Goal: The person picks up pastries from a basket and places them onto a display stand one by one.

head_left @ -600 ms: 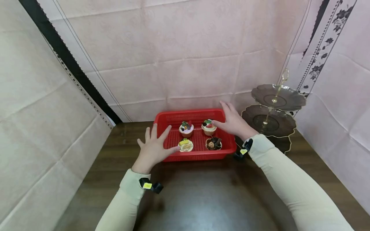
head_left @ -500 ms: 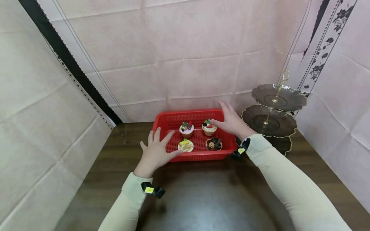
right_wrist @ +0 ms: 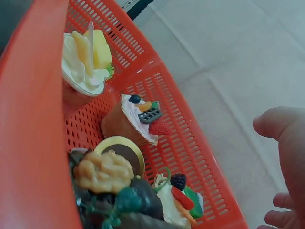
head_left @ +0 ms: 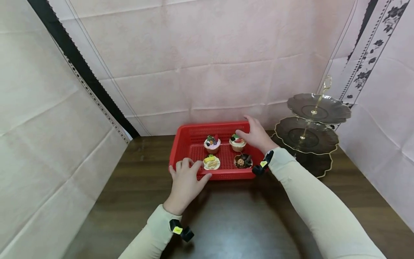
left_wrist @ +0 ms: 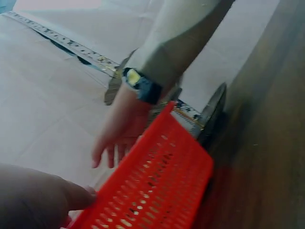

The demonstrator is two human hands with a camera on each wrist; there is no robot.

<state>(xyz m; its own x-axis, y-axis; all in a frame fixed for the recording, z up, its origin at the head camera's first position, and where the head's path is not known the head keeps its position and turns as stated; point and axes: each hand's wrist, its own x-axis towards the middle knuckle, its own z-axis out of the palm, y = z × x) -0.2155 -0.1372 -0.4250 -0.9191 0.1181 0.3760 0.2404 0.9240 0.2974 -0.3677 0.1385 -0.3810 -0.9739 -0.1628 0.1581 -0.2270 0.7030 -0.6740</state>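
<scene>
A red mesh basket (head_left: 189, 141) stands on the dark wooden table (head_left: 239, 223) and holds several decorated cupcakes. My left hand (head_left: 185, 180) grips its near-left rim, with the fingers bent over the edge and the thumb against the front wall. In the left wrist view a fingertip (left_wrist: 81, 194) touches the basket rim (left_wrist: 157, 157). My right hand (head_left: 256, 135) hovers open over the far-right corner, its thumb close to the strawberry-topped cupcake (head_left: 237, 142). The right wrist view shows the yellow cupcake (right_wrist: 86, 59), the pink one (right_wrist: 136, 119) and the chocolate one (right_wrist: 105, 176).
A three-tier dark glass stand (head_left: 310, 131) with gold rims and a gold handle stands just right of the basket. Pink cloth walls (head_left: 207, 64) close in the back and both sides. Bare table lies in front of the basket.
My left hand has drawn back from over the basket's inside to its near-left rim and curled its fingers onto it. My right hand stays at the far-right corner.
</scene>
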